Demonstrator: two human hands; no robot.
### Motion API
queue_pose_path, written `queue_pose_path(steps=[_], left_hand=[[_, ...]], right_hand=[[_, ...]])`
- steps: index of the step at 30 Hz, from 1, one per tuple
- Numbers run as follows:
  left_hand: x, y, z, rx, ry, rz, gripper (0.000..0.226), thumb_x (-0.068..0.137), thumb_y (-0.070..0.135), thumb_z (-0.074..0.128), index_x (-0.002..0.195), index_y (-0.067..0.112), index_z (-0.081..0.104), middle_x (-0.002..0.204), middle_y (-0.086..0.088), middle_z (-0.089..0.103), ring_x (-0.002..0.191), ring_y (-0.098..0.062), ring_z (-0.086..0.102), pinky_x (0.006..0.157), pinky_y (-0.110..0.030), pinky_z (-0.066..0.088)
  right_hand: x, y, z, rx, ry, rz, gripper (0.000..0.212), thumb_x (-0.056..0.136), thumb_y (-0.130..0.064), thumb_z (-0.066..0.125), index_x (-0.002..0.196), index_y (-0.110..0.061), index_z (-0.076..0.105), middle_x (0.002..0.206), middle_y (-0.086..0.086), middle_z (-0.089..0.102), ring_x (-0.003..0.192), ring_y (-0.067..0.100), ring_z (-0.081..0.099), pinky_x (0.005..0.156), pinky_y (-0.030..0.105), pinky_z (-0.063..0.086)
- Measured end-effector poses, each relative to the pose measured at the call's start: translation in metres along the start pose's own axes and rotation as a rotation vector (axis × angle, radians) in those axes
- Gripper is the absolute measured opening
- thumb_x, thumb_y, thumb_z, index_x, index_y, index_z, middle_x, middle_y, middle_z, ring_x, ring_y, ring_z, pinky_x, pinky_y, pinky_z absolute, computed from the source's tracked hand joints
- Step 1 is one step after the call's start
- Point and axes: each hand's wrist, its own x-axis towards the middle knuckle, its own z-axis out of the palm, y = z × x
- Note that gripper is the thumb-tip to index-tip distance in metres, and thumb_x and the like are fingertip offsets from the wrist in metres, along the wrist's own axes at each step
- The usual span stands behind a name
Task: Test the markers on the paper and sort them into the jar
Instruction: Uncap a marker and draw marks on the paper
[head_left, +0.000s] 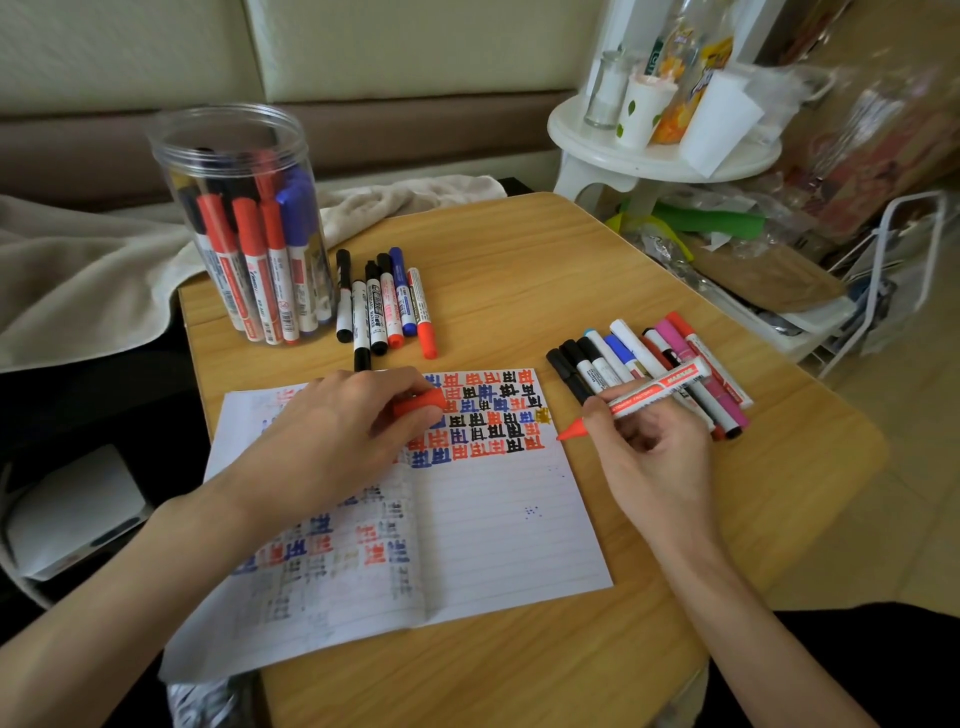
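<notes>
An open lined notebook (498, 525) lies on the wooden table (519, 249), its upper part covered with red, black and blue test marks. My right hand (660, 457) grips an uncapped red marker (654, 391), whose red tip points left just off the page's right edge. My left hand (332, 441) rests on the notebook and pinches the marker's red cap (418, 405). A clear plastic jar (244, 223) with several markers upright inside stands at the table's back left. One row of markers (387, 306) lies beside the jar, another pile of markers (649, 358) lies right of the notebook.
A beige blanket (93, 270) lies behind and left of the table. A white round stool (654, 150) carrying cups and packets stands at the back right, with bags and a white rack (904, 270) on the floor beyond the table's right edge.
</notes>
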Motion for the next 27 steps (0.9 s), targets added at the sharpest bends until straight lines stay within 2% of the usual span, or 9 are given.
queue_pose_path(steps=[3,11,16,20,25,27], left_hand=[[0.0001,-0.0001,0.0005,0.002,0.002,0.002,0.048,0.088,0.064,0.042,0.114,0.033,0.068,0.085,0.018,0.069,0.074,-0.001,0.063,0.066,-0.023,0.050],[-0.0001,-0.0017,0.0011,-0.003,0.010,0.008,0.045,0.089,0.063,0.043,0.112,0.034,0.068,0.080,0.020,0.067,0.072,0.000,0.061,0.063,-0.021,0.046],[-0.0001,-0.0026,0.0013,-0.013,0.013,0.003,0.049,0.087,0.066,0.042,0.113,0.033,0.068,0.086,0.018,0.070,0.073,-0.003,0.063,0.068,-0.031,0.053],[-0.0001,-0.0028,0.0019,-0.002,0.017,0.012,0.047,0.088,0.064,0.043,0.111,0.033,0.069,0.082,0.017,0.069,0.071,-0.002,0.061,0.065,-0.027,0.051],[-0.0002,-0.0034,0.0014,0.005,0.017,0.009,0.045,0.089,0.064,0.044,0.111,0.034,0.068,0.083,0.015,0.070,0.071,-0.005,0.062,0.067,-0.032,0.052],[-0.0005,-0.0035,0.0014,0.005,0.017,0.013,0.044,0.090,0.064,0.044,0.111,0.033,0.068,0.084,0.015,0.070,0.071,-0.005,0.062,0.068,-0.034,0.052]], right_hand=[[0.0010,0.0013,0.0002,0.007,-0.019,-0.016,0.010,0.093,-0.019,0.074,0.086,-0.014,0.072,0.068,-0.008,0.067,0.060,0.014,0.062,0.054,0.026,0.048],[0.0004,0.0005,0.0003,0.025,-0.065,-0.021,0.006,0.092,-0.023,0.075,0.088,-0.018,0.074,0.077,-0.014,0.075,0.071,0.014,0.071,0.059,0.020,0.050],[0.0001,0.0027,0.0011,0.009,-0.079,-0.003,0.006,0.093,-0.027,0.074,0.090,-0.022,0.074,0.080,-0.013,0.077,0.075,0.015,0.073,0.063,0.033,0.056],[0.0001,0.0027,0.0013,0.003,-0.079,-0.004,0.008,0.092,-0.029,0.073,0.091,-0.021,0.074,0.082,-0.012,0.077,0.076,0.014,0.073,0.063,0.029,0.054],[0.0004,0.0022,0.0005,-0.040,-0.078,-0.027,0.011,0.090,-0.028,0.072,0.086,-0.019,0.075,0.074,-0.014,0.074,0.069,0.012,0.069,0.058,0.021,0.050],[0.0002,0.0021,0.0004,-0.046,-0.081,-0.024,0.009,0.089,-0.026,0.073,0.085,-0.018,0.074,0.074,-0.014,0.073,0.069,0.013,0.070,0.059,0.024,0.053]])
